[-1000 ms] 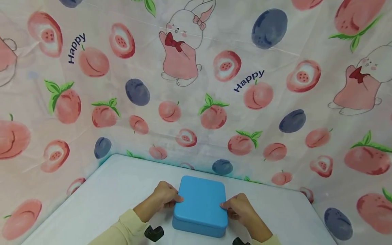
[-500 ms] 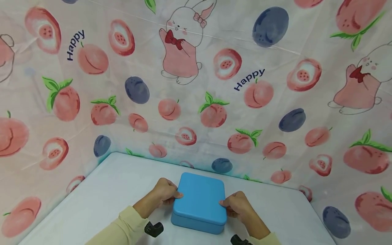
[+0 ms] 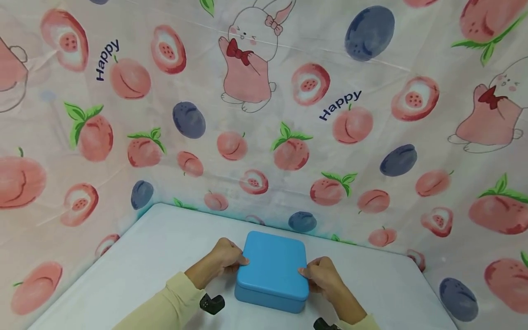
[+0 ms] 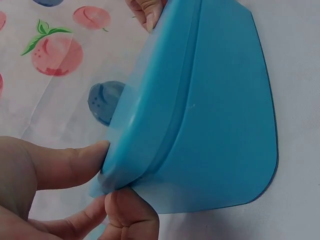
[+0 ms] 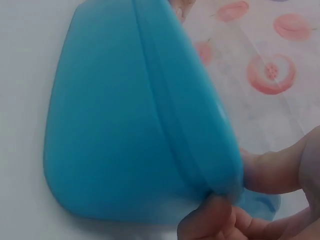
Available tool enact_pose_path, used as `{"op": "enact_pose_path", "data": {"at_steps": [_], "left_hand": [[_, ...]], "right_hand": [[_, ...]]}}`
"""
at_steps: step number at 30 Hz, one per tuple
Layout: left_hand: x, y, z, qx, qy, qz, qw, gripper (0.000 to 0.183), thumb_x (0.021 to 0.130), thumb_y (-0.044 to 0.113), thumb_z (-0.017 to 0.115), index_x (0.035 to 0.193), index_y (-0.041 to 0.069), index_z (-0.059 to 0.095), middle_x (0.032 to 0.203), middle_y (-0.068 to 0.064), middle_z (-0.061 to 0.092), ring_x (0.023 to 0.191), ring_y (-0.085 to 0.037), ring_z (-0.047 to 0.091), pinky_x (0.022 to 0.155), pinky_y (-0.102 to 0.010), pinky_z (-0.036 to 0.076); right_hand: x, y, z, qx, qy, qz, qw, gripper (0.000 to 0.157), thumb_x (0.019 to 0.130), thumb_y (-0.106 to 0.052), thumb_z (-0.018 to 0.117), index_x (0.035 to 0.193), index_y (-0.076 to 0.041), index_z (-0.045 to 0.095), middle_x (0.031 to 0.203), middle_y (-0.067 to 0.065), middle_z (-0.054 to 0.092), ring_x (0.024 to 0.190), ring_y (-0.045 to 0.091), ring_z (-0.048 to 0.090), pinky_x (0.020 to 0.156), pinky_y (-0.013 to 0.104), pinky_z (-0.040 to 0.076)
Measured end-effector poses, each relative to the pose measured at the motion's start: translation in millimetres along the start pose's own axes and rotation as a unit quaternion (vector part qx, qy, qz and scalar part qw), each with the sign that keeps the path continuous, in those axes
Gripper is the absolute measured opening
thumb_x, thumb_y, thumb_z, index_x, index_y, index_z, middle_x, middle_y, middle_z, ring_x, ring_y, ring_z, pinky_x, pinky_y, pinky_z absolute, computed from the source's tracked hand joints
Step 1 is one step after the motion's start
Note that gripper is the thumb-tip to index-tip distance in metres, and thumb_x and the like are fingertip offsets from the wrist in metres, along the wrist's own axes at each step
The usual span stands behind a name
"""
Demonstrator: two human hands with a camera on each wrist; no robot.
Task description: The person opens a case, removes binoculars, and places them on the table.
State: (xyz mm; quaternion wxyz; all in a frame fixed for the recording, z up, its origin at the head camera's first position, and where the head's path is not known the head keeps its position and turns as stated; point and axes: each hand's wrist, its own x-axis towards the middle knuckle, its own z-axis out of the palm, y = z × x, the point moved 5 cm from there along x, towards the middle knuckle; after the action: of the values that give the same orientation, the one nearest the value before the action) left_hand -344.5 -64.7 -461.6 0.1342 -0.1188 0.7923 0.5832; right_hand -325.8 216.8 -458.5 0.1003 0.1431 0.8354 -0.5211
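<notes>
Blue box (image 3: 270, 299): on the white counter (image 3: 173, 238), between both hands, nearer the counter's back edge in the head view; lid (image 3: 274, 261) on, seam showing below its rim.
Left grip (image 3: 226, 257): grasping the lid at its left edge; thumb on top, curled fingers under the rim, seen close in left wrist view.
Right grip (image 3: 323, 276): grasping the lid at its right edge, same pinch; right wrist view is a bit blurred.
Change vs 1 s ago: head view shifts slightly, so everything sits a touch higher and to the right; box keeps the same spot on the counter, both hands keep the same hold.
Sleeves: pale yellow, left sleeve (image 3: 161, 302) showing more than right sleeve (image 3: 363, 323).
Black gadgets: one near left wrist (image 3: 212, 303), one near right, partly cut off.
Backdrop (image 3: 247, 126): peach-and-rabbit print behind counter.
</notes>
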Motion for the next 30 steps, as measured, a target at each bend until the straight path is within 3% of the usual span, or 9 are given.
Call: {"op": "enact_pose_path", "data": {"at_steps": [9,15,19,24,30], "left_hand": [[-1.5,7.5,-1.9,-0.009,0.005,0.009,0.9999,0.033,0.087,0.006,0.072,0.113,-0.007,0.057,0.094,-0.015,0.06,0.073,-0.021,0.06,0.06,-0.029,0.055],[-7.6,9.8,-2.1,-0.043,-0.002,0.028,0.9987,0.036,0.084,0.009,0.076,0.114,-0.004,0.061,0.103,-0.017,0.063,0.077,-0.022,0.061,0.063,-0.03,0.057],[-14.1,14.9,-7.6,-0.069,-0.008,0.048,0.9964,0.044,0.084,0.01,0.077,0.124,-0.001,0.061,0.109,-0.018,0.065,0.076,-0.02,0.064,0.065,-0.03,0.059],[-22.8,19.9,-20.2,-0.077,-0.015,0.057,0.9953,0.051,0.085,0.012,0.076,0.133,0.003,0.06,0.113,-0.018,0.067,0.075,-0.019,0.067,0.069,-0.032,0.061],[-35.5,23.3,-46.5,-0.088,-0.015,0.069,0.9936,0.052,0.084,0.011,0.077,0.133,0.002,0.06,0.112,-0.018,0.069,0.074,-0.017,0.069,0.07,-0.034,0.061]], "right_hand": [[-6.6,-13.9,-3.1,-0.005,-0.001,-0.053,0.999,0.039,0.089,-0.016,0.072,0.113,0.006,0.052,0.085,0.013,0.056,0.062,0.021,0.054,0.055,0.032,0.053],[-12.8,-11.8,-8.1,0.035,0.006,-0.064,0.997,0.048,0.09,-0.017,0.071,0.126,0.007,0.052,0.088,0.012,0.06,0.066,0.02,0.058,0.058,0.034,0.054],[-15.4,-13.7,-8.4,0.065,0.015,-0.072,0.995,0.048,0.09,-0.018,0.072,0.13,0.003,0.054,0.09,0.011,0.062,0.068,0.02,0.062,0.06,0.034,0.057],[-18.5,-19.5,-5.2,0.08,0.021,-0.073,0.994,0.048,0.09,-0.018,0.072,0.132,-0.001,0.056,0.094,0.011,0.063,0.07,0.02,0.064,0.063,0.034,0.058],[-26.4,-35.8,10.2,0.105,0.016,-0.083,0.991,0.046,0.09,-0.022,0.073,0.13,-0.004,0.06,0.096,0.01,0.061,0.074,0.02,0.064,0.066,0.034,0.059]]}}
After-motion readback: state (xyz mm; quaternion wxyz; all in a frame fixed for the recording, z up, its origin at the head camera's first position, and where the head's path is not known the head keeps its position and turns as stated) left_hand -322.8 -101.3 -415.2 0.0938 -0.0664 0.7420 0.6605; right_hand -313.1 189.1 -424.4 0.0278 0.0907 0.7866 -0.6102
